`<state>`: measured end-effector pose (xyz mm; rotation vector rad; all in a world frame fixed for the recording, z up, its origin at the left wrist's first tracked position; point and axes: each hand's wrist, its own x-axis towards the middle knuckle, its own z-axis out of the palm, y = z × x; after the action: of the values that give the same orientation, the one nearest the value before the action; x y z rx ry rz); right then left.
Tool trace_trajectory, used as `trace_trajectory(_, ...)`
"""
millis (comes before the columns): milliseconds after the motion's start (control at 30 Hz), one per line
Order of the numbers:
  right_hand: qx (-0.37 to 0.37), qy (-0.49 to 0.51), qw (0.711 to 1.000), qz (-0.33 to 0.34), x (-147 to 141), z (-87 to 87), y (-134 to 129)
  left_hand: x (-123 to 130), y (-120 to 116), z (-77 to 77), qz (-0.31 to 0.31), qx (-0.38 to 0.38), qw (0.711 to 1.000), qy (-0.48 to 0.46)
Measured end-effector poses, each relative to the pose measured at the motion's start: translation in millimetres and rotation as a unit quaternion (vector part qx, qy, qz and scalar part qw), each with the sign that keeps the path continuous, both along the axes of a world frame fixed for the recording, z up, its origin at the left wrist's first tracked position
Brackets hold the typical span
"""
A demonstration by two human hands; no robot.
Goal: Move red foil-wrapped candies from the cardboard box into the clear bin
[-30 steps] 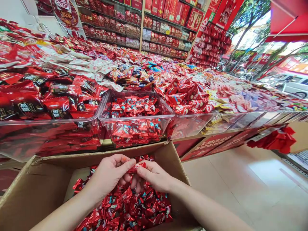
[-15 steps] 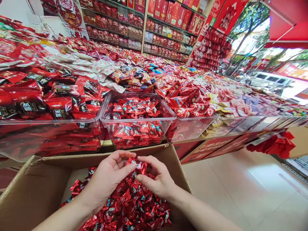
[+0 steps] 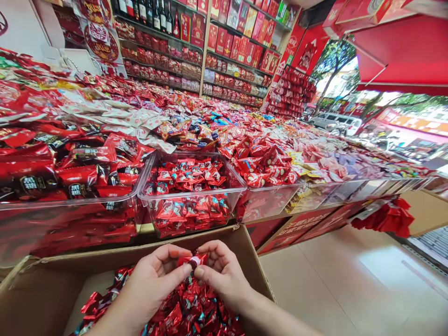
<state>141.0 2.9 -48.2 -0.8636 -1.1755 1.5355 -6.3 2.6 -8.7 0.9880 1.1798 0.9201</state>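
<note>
Both hands meet over an open cardboard box (image 3: 49, 291) heaped with red foil-wrapped candies (image 3: 199, 312). Between the fingertips is one red-wrapped candy (image 3: 194, 260) with a pale patch on its wrapper. My left hand (image 3: 152, 282) pinches its left side, thumb on the near face. From the right, my right hand (image 3: 226, 277) grips the same candy, its thumb close to the left thumb. Just beyond the box stands a clear plastic bin (image 3: 235, 190) holding similar small red candies (image 3: 189, 212).
Larger red-and-black packets (image 3: 79, 179) fill the bin to the left; red packets (image 3: 254, 163) lie to the right. Shelves of boxes and bottles (image 3: 157, 18) rise behind. Pale floor tiles (image 3: 315, 289) extend right of the box, below red cloth (image 3: 388, 219).
The view has tilted up, so bins and box appear lower and more shelving shows. My right thumb has come in beside the left thumb on the candy, which both hands still hold.
</note>
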Motion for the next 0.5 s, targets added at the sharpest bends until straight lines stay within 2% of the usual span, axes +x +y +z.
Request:
trace_trajectory(100,0.035,-0.026,0.999,0.005,2.7,7.5,-1.4,-1.4,0.1,-4.1,0.021,0.018,0.999,-0.038)
trace_trajectory(200,0.181,-0.111,0.976,-0.048,14.2,42.0,1.0,-2.1,-0.9,-7.0,0.014,0.008,0.998,-0.067)
trace_trajectory(300,0.35,-0.229,0.903,-0.096,26.6,98.9,19.7,0.9,-3.2,-8.2,-0.023,0.003,0.999,-0.029)
trace_trajectory(367,0.415,-0.315,0.849,-0.086,28.3,134.7,44.3,4.9,-5.5,-8.9,-0.034,0.001,0.999,-0.002)
trace_trajectory(433,0.417,-0.402,0.813,-0.049,22.6,159.0,74.3,8.7,-8.0,-10.4,-0.036,-0.003,0.999,0.011)
trace_trajectory(500,0.367,-0.475,0.799,0.02,11.0,170.7,102.5,10.6,-10.2,-13.8,-0.038,-0.012,0.999,0.009)
